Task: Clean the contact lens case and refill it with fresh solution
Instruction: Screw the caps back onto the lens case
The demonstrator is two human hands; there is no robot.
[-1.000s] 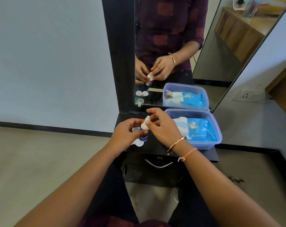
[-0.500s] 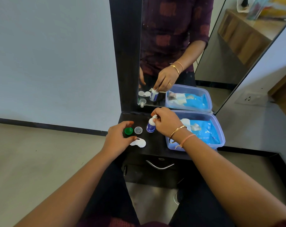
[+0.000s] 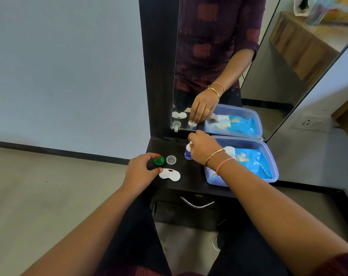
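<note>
1. Two hands work over a dark worktop (image 3: 191, 181) in the head view, with a mirror (image 3: 268, 86) standing at its far edge.
2. Left hand (image 3: 142, 171) curves round a green cap (image 3: 159, 160). The index fingertip touches the cap's far edge and the thumb lies just on its near side. I cannot tell whether the fingers truly pinch it.
3. White lens case (image 3: 170, 174) lies flat on the worktop, just near and right of the green cap, by the thumb tip.
4. Clear cap (image 3: 171, 159) sits just right of the green one.
5. Right hand (image 3: 204, 150) has its fingers curled round the white top of the solution bottle (image 3: 188, 154), which stands upright to the right of the clear cap.
6. Lavender plastic box (image 3: 273, 176) holding blue packets sits at the worktop's right end, beneath the right wrist.
</note>
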